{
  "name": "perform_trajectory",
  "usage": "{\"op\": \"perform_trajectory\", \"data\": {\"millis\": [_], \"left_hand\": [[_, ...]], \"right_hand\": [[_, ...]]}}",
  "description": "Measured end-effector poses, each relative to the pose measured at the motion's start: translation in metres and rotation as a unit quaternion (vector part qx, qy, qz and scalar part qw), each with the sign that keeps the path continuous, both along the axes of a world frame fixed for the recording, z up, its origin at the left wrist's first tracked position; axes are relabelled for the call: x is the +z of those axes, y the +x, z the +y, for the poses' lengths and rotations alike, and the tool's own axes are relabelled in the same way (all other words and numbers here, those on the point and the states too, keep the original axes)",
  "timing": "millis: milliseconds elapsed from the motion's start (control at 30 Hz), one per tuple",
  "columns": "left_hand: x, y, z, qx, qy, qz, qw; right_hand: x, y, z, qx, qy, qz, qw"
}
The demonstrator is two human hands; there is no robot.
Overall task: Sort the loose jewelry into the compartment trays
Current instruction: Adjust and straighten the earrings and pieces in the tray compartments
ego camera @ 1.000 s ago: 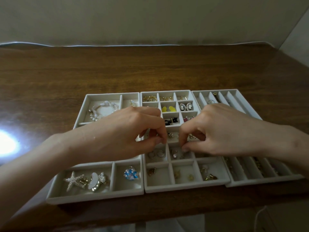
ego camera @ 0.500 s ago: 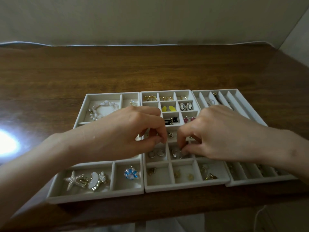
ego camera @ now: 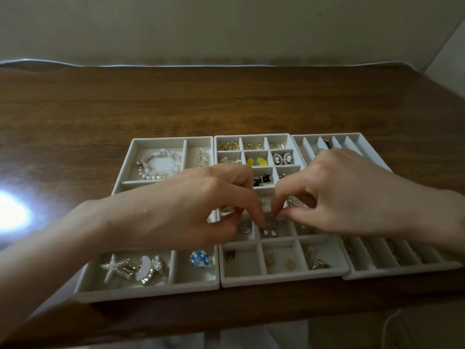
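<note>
Wooden table [ego camera: 226, 102]; left hand [ego camera: 191, 210] and right hand [ego camera: 347, 195] curled over middle tray [ego camera: 284, 280], fingertips [ego camera: 260, 222] close together above two stud earrings [ego camera: 269, 233]; cannot tell whether either pinches anything.

Your dark wooden table [ego camera: 226, 102] holds 3 white compartment trays. The left tray [ego camera: 148, 293], middle tray [ego camera: 276, 281] and right tray [ego camera: 402, 272] sit side by side, touching.

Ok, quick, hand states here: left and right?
Left hand: fingers curled, index tip by the crystal earrings; a hold cannot be told.
Right hand: thumb and index close together; holding what cannot be told.
</note>
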State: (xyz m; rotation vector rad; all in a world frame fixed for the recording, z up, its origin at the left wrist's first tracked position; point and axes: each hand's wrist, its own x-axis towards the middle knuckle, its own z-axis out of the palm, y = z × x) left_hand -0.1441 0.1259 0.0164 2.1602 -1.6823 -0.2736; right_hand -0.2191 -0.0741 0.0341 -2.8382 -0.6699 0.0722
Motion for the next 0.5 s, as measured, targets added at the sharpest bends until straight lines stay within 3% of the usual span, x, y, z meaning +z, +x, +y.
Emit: {"op": "perform_trajectory", "data": {"millis": [333, 500], "left_hand": [[-0.003, -0.004, -0.012, -0.028, 0.018, -0.068, 0.997], [-0.004, -0.004, -0.014, -0.03, 0.025, -0.078, 0.996]], "right_hand": [[-0.008, -0.001, -0.004, 0.001, 0.003, 0.041, 0.999], [-0.016, 0.0, -0.003, 0.004, -0.007, -0.014, 1.0]]}}
